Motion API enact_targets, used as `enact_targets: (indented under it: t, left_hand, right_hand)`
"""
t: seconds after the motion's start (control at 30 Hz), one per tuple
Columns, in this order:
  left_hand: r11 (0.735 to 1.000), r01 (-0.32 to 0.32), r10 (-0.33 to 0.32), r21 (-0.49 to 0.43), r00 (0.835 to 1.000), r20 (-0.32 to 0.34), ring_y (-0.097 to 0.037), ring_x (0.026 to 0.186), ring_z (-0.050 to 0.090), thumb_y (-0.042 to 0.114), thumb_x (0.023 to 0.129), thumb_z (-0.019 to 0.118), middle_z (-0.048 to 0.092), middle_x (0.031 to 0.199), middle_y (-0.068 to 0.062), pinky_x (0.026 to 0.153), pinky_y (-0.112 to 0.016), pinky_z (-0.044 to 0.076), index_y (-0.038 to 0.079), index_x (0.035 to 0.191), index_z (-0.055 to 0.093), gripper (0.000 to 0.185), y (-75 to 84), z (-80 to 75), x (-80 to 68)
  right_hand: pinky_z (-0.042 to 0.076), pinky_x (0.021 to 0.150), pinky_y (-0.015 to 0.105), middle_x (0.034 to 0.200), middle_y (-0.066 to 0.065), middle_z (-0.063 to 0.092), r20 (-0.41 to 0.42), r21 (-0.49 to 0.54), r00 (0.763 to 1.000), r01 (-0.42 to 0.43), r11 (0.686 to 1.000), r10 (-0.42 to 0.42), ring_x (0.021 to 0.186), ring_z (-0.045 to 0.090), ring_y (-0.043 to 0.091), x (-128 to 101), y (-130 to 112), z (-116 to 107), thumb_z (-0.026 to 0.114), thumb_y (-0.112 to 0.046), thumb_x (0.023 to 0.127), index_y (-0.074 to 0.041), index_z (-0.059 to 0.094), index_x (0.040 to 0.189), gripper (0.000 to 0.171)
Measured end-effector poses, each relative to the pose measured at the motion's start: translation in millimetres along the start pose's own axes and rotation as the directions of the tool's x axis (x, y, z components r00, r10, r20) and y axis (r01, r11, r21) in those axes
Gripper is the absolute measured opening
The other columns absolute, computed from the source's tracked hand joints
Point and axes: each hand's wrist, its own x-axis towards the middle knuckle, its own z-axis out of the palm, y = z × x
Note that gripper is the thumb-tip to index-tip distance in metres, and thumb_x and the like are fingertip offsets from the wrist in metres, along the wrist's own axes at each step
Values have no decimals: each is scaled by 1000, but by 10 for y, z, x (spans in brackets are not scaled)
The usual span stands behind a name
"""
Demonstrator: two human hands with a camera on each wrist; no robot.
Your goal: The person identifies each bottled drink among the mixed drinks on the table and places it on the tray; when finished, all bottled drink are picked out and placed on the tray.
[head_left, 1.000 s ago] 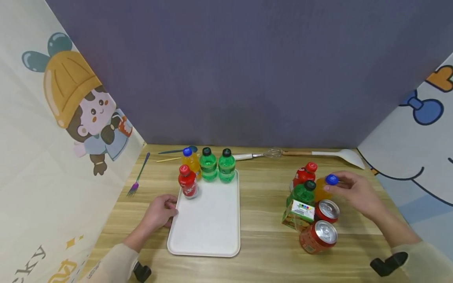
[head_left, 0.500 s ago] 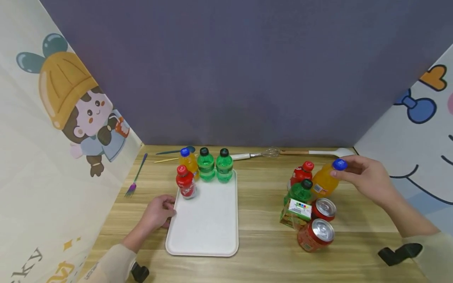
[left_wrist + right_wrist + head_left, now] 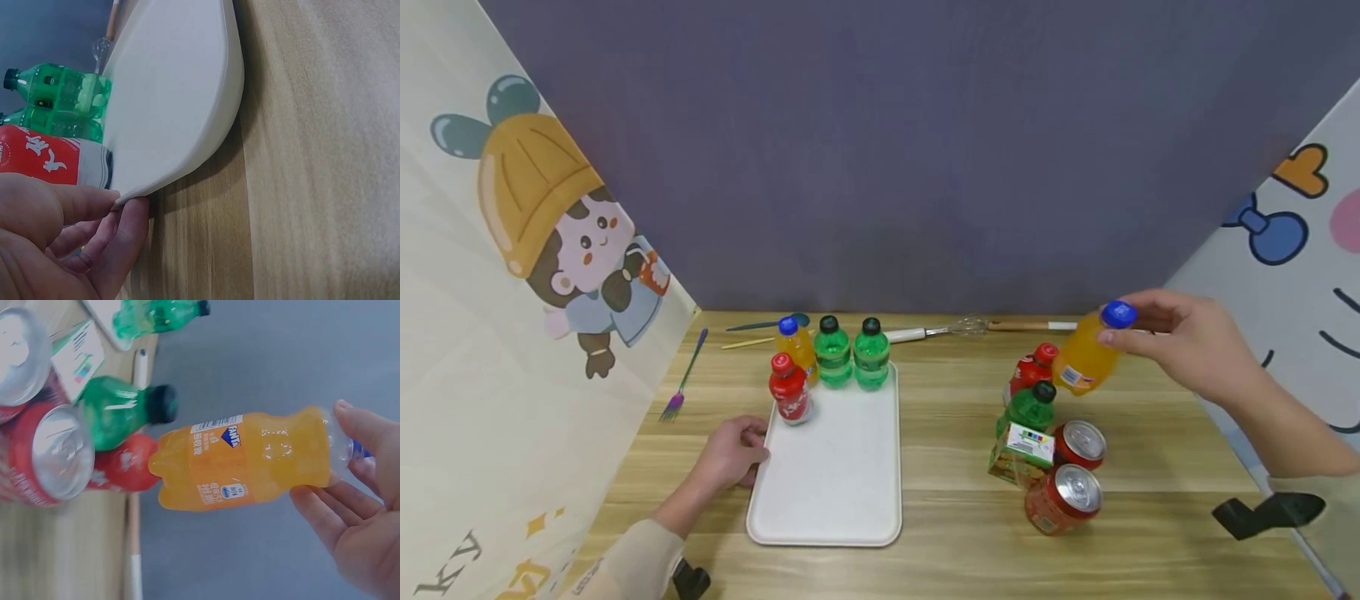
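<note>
My right hand [image 3: 1180, 342] pinches the blue cap of a small orange soda bottle [image 3: 1086, 357] [image 3: 250, 459], which hangs tilted in the air above the right-hand group of drinks. Below it stand a red bottle [image 3: 1030, 371], a green bottle [image 3: 1028, 407], a juice carton [image 3: 1019, 454] and two red cans [image 3: 1063, 498]. My left hand [image 3: 730, 454] [image 3: 62, 244] rests against the left edge of the white tray [image 3: 827, 492] [image 3: 175, 94], fingers curled at its rim. At the tray's far end stand a red bottle [image 3: 788, 389], an orange bottle [image 3: 793, 343] and two green bottles [image 3: 850, 354].
A purple fork [image 3: 683, 379] lies left of the tray. A spoon, a chopstick, a whisk [image 3: 940, 329] and a white spatula lie along the back wall. Printed panels close in both sides. A black clip [image 3: 1258, 512] shows by my right sleeve.
My right hand has lifted the orange bottle by its cap up out of the group of drinks and away from the table. The left hand has stayed at the tray's edge.
</note>
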Motion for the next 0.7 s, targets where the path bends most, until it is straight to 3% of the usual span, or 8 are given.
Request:
enact_targets:
  t: [0.27, 0.53, 0.7]
  left_hand:
    - [1000, -2, 2, 0, 1000, 0, -22, 78, 64, -5, 88, 69, 63, 101, -18, 55, -36, 65, -8, 132, 56, 46, 2, -3, -12]
    - [1000, 6, -6, -16, 1000, 5, -23, 79, 65, -6, 87, 69, 62, 102, -18, 55, -36, 65, -7, 131, 57, 46, 3, -2, -5]
    - [1000, 19, -19, -11, 1000, 4, -23, 79, 65, -5, 87, 70, 62, 103, -18, 56, -36, 66, -6, 131, 57, 46, -5, 6, 15]
  right_hand:
    - [58, 69, 13, 116, 11, 75, 11, 3, 1000, 27, 1000, -27, 87, 62, -14, 84, -393, -7, 79, -46, 88, -16, 72, 116, 42]
    - [61, 77, 15, 115, 6, 75, 95, 135, 989, 103, 986, -116, 96, 71, 2, 340, -844, 179, 82, -39, 87, -14, 73, 115, 38]
    - [63, 80, 19, 113, 6, 75, 149, 251, 970, 151, 956, -193, 101, 73, 16, 498, -1080, 376, 83, -32, 87, -11, 72, 114, 36]
